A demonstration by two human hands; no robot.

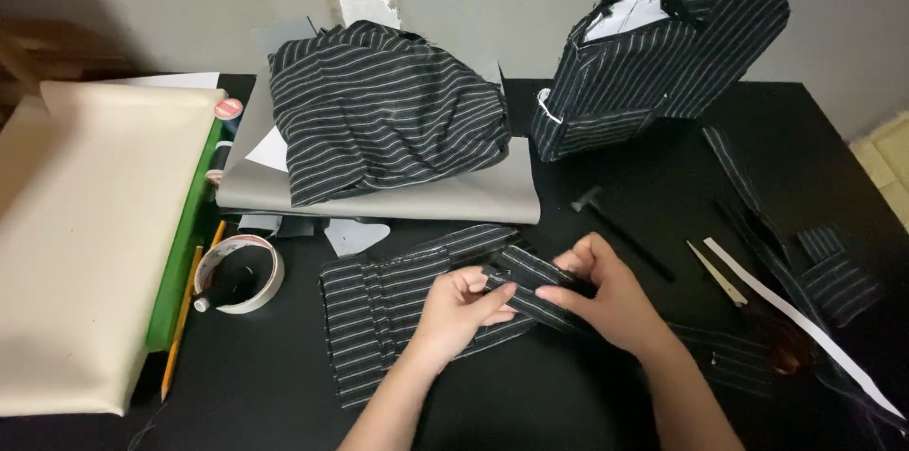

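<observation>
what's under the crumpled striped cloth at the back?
The striped cloth lies on a grey board, with a white sheet poking out at its left edge. Whatever else sits beneath the cloth's middle is covered.

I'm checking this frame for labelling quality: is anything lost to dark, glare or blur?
Head view: soft, even light, no glare; the striped strip between the left hand and right hand stays sharp; the black table swallows the small hammer and the dark pieces at the right edge; straight edges bow slightly near the frame's borders.
</observation>
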